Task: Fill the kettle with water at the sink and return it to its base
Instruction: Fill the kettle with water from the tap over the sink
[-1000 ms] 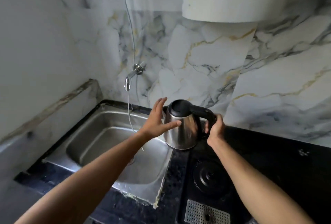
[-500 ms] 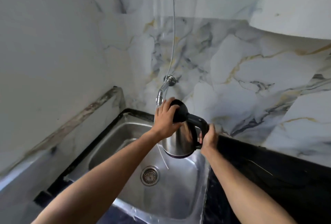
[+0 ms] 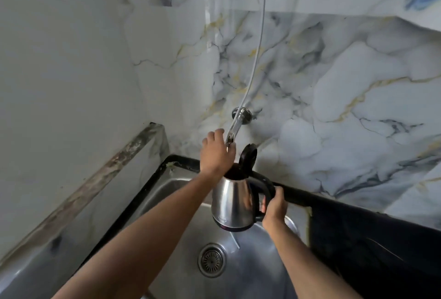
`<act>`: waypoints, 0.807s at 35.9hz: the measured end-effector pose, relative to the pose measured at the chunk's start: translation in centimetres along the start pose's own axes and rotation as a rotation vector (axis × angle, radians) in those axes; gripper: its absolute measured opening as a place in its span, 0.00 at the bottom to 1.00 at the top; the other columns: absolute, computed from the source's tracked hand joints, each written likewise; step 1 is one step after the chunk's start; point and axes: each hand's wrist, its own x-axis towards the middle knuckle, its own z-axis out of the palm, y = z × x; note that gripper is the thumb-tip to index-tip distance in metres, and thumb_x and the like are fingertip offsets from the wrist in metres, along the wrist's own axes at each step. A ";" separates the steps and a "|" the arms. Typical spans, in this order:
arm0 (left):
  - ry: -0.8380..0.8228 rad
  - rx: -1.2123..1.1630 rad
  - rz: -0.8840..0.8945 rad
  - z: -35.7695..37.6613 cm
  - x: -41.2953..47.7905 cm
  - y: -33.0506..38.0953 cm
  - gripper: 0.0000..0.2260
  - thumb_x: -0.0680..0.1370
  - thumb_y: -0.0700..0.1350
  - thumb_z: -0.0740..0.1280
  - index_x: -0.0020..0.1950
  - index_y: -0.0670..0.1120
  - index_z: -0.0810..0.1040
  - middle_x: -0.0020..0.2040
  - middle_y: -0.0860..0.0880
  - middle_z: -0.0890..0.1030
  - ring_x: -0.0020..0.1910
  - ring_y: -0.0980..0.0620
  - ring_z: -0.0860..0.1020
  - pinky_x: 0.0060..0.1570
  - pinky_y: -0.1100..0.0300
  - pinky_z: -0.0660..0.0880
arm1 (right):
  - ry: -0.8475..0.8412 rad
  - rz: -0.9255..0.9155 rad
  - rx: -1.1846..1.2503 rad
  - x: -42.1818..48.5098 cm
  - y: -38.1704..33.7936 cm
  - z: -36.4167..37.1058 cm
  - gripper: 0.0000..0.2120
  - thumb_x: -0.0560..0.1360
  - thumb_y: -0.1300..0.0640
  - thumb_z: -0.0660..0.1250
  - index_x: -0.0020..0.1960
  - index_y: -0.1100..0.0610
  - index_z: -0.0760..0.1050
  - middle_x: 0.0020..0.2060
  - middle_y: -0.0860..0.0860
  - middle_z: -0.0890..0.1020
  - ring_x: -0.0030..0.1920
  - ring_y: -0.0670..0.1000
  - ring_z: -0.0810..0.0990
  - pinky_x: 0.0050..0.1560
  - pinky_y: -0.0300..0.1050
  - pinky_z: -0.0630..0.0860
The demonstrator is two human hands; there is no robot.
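A stainless steel kettle [image 3: 232, 203] with a black handle hangs over the steel sink [image 3: 171, 193], its black lid [image 3: 248, 156] flipped up and open. My right hand [image 3: 274, 208] grips the kettle's handle. My left hand [image 3: 216, 151] reaches above the kettle's mouth and wraps the chrome wall tap [image 3: 235, 126], covering its spout end. No water stream is visible. The kettle's base is out of view.
The sink's drain strainer [image 3: 211, 260] lies below the kettle. Black countertop [image 3: 370, 239] runs to the right. A marble ledge [image 3: 100, 179] borders the sink on the left. A thin white cable [image 3: 261, 36] hangs down the marble wall to the tap.
The kettle moved left from the counter to under the tap. Its lid went from closed to flipped open. My left hand left the lid and rose to the tap.
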 end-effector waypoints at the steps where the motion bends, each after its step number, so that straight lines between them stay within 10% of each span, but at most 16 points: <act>1: -0.050 0.066 -0.051 0.1 0.5 -0.7 0.23 0.78 0.56 0.65 0.67 0.44 0.70 0.64 0.41 0.75 0.62 0.40 0.73 0.59 0.44 0.73 | 0.001 0.004 -0.007 0.3 0.3 0.3 0.17 0.68 0.47 0.61 0.26 0.55 0.68 0.18 0.51 0.68 0.18 0.50 0.62 0.22 0.40 0.57; 21: -0.349 0.043 -0.062 0.3 4.8 -2.5 0.09 0.71 0.51 0.74 0.41 0.46 0.80 0.37 0.47 0.81 0.40 0.45 0.79 0.33 0.58 0.69 | -0.077 -0.020 -0.001 2.8 1.7 1.7 0.16 0.69 0.48 0.61 0.27 0.56 0.66 0.18 0.52 0.66 0.18 0.50 0.60 0.20 0.41 0.56; 29: -0.482 -0.507 -0.222 -2.5 5.3 -4.5 0.27 0.76 0.67 0.63 0.52 0.43 0.84 0.47 0.44 0.87 0.44 0.48 0.84 0.54 0.46 0.80 | -0.106 -0.016 0.007 2.3 1.2 1.8 0.17 0.72 0.50 0.59 0.28 0.56 0.65 0.17 0.52 0.66 0.18 0.50 0.59 0.20 0.42 0.55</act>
